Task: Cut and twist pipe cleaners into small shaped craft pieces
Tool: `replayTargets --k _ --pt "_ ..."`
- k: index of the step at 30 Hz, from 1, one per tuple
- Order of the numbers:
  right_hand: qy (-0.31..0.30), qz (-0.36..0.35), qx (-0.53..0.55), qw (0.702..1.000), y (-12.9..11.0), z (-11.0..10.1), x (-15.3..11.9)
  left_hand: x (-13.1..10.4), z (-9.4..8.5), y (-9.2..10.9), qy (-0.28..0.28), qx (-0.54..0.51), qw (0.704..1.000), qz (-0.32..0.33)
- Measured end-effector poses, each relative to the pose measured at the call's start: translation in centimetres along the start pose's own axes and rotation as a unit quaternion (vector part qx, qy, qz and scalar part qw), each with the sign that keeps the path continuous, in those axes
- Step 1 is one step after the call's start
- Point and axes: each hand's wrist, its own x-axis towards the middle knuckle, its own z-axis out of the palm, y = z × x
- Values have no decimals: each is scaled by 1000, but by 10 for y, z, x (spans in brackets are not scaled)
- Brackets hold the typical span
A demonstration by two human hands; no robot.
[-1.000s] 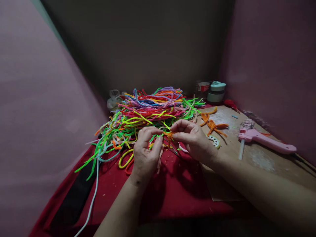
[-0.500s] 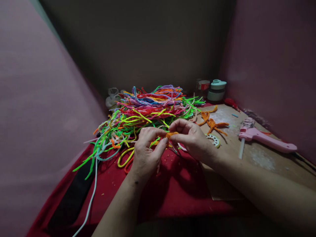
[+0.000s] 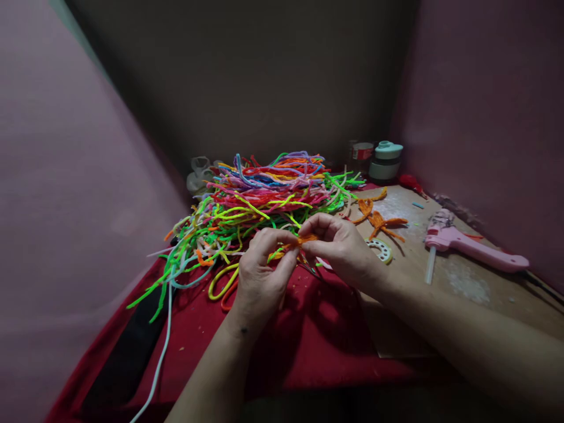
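Note:
Between my two hands is an orange pipe cleaner (image 3: 304, 239), bent into a small shape that my fingers partly hide. My left hand (image 3: 267, 264) pinches it between thumb and index finger. From the other side, my right hand (image 3: 337, 244) grips it with thumb and fingertips. Behind the hands lies a large pile of pipe cleaners (image 3: 268, 188) in many colours. To the right, orange bent pipe-cleaner pieces (image 3: 382, 224) rest on a cardboard sheet (image 3: 408, 264), close to a white and pale yellow ring with holes (image 3: 381, 250).
A pink glue gun (image 3: 478, 247) with a glue stick and cable lies on the cardboard. A teal-lidded container (image 3: 386, 160) and a jar with a red label (image 3: 362, 151) stand behind. On the red cloth (image 3: 207, 352), a black flat object (image 3: 127, 352) and a white cord (image 3: 163, 358) lie left.
Both hands stay nearly in place. The fingertips shift slightly on the orange pipe cleaner, and less of it shows below the left thumb. The whole view has moved a little.

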Motion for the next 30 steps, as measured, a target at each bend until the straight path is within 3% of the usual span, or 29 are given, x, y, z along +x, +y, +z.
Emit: replayTargets --k 18,30 --pt "7 24 -36 999 1 0 0 -1 0 0 -1 118 985 129" --pt "18 40 -56 997 2 0 0 -4 6 -1 19 186 968 168"
